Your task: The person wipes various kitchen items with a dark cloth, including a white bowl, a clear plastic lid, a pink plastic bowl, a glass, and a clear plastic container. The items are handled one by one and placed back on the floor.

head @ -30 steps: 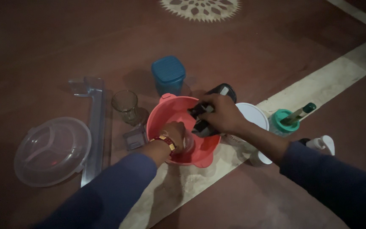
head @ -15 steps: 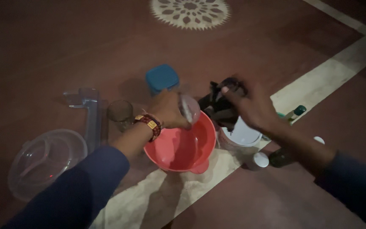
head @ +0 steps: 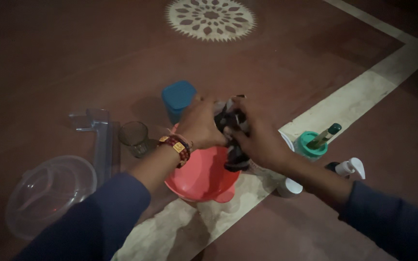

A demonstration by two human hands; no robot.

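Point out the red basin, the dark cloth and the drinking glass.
red basin (head: 200,180): head view, on the bare inner wall below the hands.
dark cloth (head: 233,126): head view, on the bunched part between both hands.
drinking glass (head: 134,138): head view, on its side wall.

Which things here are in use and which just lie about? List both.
In use: left hand and right hand, both gripping a dark crumpled cloth above the round pink plastic basin.

Lying about: blue lidded plastic box, clear drinking glass, clear round plastic lid, white pump bottle, teal-capped jar.
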